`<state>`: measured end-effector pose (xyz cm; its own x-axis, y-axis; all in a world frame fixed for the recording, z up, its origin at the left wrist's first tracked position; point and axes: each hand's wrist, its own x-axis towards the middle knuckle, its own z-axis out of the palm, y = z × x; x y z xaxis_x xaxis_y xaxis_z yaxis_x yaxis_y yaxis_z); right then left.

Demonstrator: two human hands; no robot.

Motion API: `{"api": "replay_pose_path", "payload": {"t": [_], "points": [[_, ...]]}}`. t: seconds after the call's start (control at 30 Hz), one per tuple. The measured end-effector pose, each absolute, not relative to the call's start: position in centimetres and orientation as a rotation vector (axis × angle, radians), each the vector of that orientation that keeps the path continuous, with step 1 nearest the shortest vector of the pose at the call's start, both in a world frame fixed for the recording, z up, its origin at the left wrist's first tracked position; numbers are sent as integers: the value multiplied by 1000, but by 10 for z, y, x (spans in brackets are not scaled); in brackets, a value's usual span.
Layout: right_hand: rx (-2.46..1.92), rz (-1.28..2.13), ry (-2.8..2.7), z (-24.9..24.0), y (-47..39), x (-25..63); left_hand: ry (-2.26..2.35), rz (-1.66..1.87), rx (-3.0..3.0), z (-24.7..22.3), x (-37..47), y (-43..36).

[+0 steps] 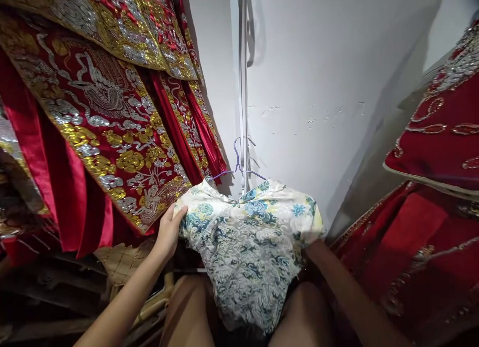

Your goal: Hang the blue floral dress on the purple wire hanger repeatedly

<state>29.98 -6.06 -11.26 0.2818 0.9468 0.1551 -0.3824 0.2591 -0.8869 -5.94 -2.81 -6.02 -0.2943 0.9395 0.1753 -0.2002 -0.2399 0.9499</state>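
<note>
A short-sleeved floral blouse point(247, 257), white with blue, green and yellow flowers, hangs on a thin purple hanger point(238, 168). At its left sleeve, my left hand point(171, 228) is closed on the cloth, with the thumb in front. My right hand point(313, 247) is at the opposite sleeve, its fingers hidden by the fabric and blurred. The blouse's lower part hangs in folds between my knees.
Red garments with gold and silver embroidery point(108, 112) hang on the left. Another red beaded garment point(441, 137) is close on the right. A narrow upright pole point(242, 77) stands before the white wall point(318, 62). Bamboo-like framing point(153, 307) lies at lower left.
</note>
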Motion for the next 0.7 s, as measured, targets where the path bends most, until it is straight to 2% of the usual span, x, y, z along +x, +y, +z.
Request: {"api": "replay_pose_path", "payload": {"t": [0.13,0.3,0.5,0.6,0.7], "points": [[-792,1017,-719,-101,-77,306,1087,1603,956,-64,-49,-42],[-766,800,-748,-45,-84,294,1032,1552,969,-50,-51,-53],[-662,747,-836,20,-81,267,1192,1453,1813,-60,-82,-34],[-661,781,-970,24,-105,233,1340,1435,2165,-79,-82,-23],[-726,749,-1267,14,-148,192,1400,1533,2217,-102,-63,-22]]}}
